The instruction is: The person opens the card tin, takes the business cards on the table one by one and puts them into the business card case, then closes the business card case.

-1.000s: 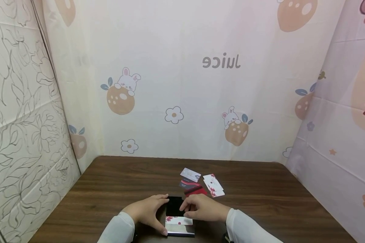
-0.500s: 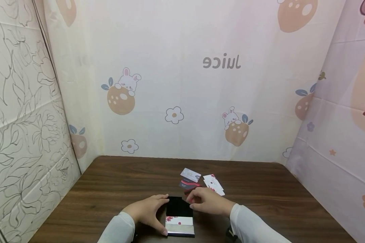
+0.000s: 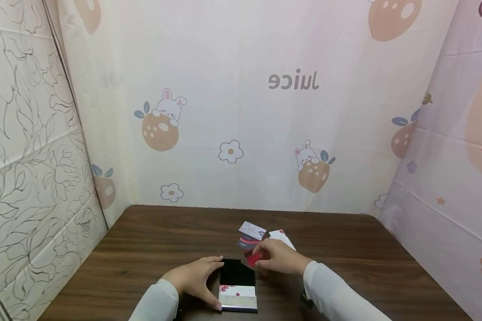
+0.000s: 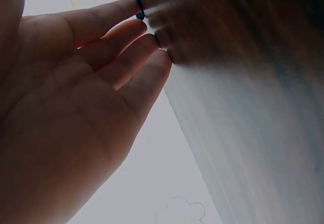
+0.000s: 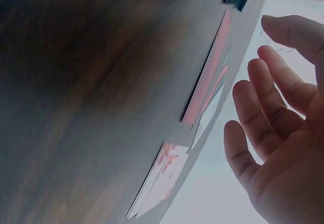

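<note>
My left hand [image 3: 197, 278] holds a card case [image 3: 238, 305] flat on the table by its left side, thumb at the near corner and index finger at the far one. The case stands open, its black inside [image 3: 234, 272] showing, with a white card [image 3: 241, 291] with red flowers in its near half. In the left wrist view, fingertips meet the dark edge of the case. My right hand [image 3: 283, 257] is over a red card [image 3: 253, 258] with a dark stripe. The right wrist view shows its bent fingers holding nothing, apart from the red card [image 5: 207, 77].
Behind the red card lie a dark card [image 3: 247, 243] with a pink band and a silvery card [image 3: 252, 230]. White flowered cards [image 3: 282, 236] lie to their right, partly behind my right hand. A printed curtain [image 3: 233, 111] hangs at the back edge of the wooden table [image 3: 176, 227].
My right hand has moved from over the case to the right and away from me, over the red card. My left hand has stayed on the case.
</note>
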Demonstrator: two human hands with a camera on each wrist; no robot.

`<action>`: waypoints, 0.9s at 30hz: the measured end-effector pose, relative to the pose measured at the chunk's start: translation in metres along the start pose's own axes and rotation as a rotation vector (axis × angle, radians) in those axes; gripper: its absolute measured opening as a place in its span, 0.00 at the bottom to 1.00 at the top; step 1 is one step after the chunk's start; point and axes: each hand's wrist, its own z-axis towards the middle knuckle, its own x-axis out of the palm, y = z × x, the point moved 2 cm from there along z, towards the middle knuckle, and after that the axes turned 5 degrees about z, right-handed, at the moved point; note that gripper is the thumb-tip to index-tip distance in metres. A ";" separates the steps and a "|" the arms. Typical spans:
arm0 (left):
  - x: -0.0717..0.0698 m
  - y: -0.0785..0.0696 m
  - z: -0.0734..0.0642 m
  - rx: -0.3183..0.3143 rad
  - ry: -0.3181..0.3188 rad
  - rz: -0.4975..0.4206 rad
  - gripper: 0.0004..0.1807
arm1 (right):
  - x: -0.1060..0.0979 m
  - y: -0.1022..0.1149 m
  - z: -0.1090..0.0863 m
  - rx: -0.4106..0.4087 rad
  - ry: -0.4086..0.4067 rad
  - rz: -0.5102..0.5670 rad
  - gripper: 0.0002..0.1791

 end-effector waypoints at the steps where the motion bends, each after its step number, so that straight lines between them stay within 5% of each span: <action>1: 0.000 0.000 0.000 0.001 -0.002 0.002 0.56 | -0.001 -0.002 0.001 0.003 -0.001 -0.002 0.13; 15: -0.002 -0.002 0.000 -0.003 -0.004 0.004 0.56 | -0.003 -0.014 0.016 0.087 0.002 -0.097 0.27; 27: 0.000 0.002 0.001 0.001 0.001 -0.002 0.57 | -0.005 -0.034 0.023 0.167 0.067 -0.134 0.27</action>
